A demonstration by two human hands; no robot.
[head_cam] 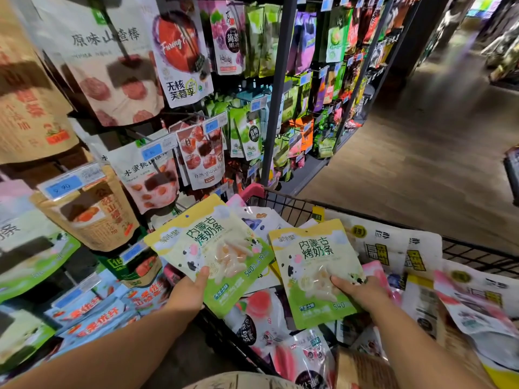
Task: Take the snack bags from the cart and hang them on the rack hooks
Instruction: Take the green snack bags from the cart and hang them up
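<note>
Your left hand [186,293] pinches one yellow-and-green snack bag [207,248] by its lower edge, thumb on the front, holding it tilted over the near left corner of the wire cart [292,204], just beside the rack [276,88]. Your right hand [362,294] grips a second matching bag [317,265] the same way, above the cart. Under both, the cart holds a loose heap of pink-printed pouches [258,307] and white-and-yellow bags [393,248].

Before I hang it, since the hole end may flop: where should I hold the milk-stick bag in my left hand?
Probably the yellow top band of the left bag, pinched from the side, just beside the hang hole. The left hand pinches the bottom edge, far from that hole.
</note>
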